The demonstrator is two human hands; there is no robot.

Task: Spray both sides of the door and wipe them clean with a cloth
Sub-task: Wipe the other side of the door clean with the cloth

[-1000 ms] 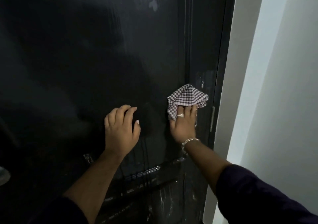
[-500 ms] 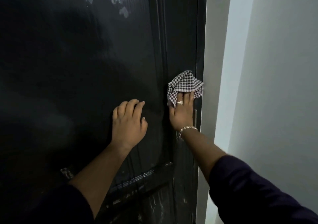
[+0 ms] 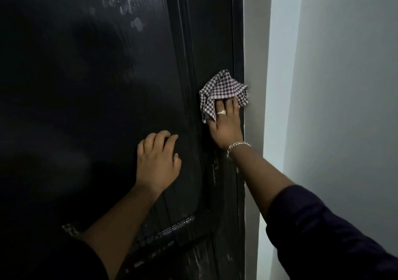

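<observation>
Now, right hand (image 3: 226,126) pressing a checked cloth (image 3: 221,90) flat against the black door (image 3: 97,86) near its 3 o'clock edge, fingertips tucked under folds, left hand (image 3: 157,161) bracing at 6 o'clock, fingers curling, together, door's lower panels fading into gloom.

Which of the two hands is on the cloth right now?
The right hand, with ring and bracelet, presses the checked cloth against the door edge. The left hand rests bare on the panel.
</observation>
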